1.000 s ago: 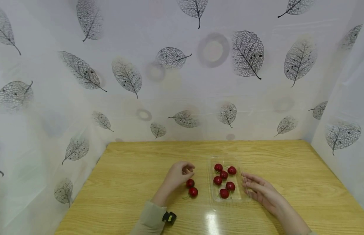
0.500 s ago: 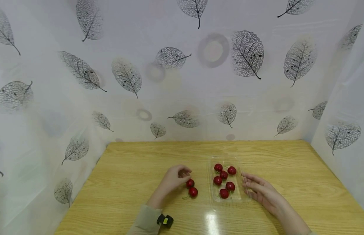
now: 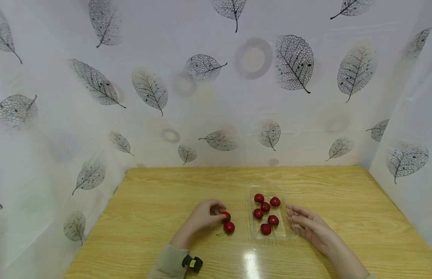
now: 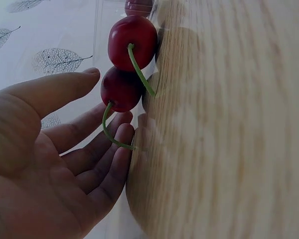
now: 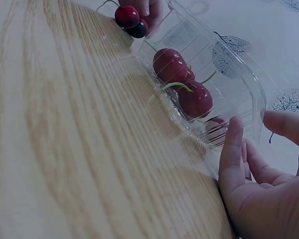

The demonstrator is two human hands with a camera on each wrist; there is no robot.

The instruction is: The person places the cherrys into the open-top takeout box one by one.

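Now, left hand (image 3: 202, 215): fingers curl toward loose cherry (image 3: 225, 216), not gripping.
Right hand (image 3: 308, 228): relaxed, steadies tray (image 3: 285, 232).
Risk: round cherry rolls off counter (image 3: 160, 201) if nudged.

Left hand (image 3: 203, 215) hides part of far cherry (image 3: 226, 216).

Loose cherries (image 3: 227, 222): two, dark red, glossy, green stems, touching each other on the wood, lower centre of the head view.
Clear tray (image 3: 284, 233): six red cherries inside, right of the pair.
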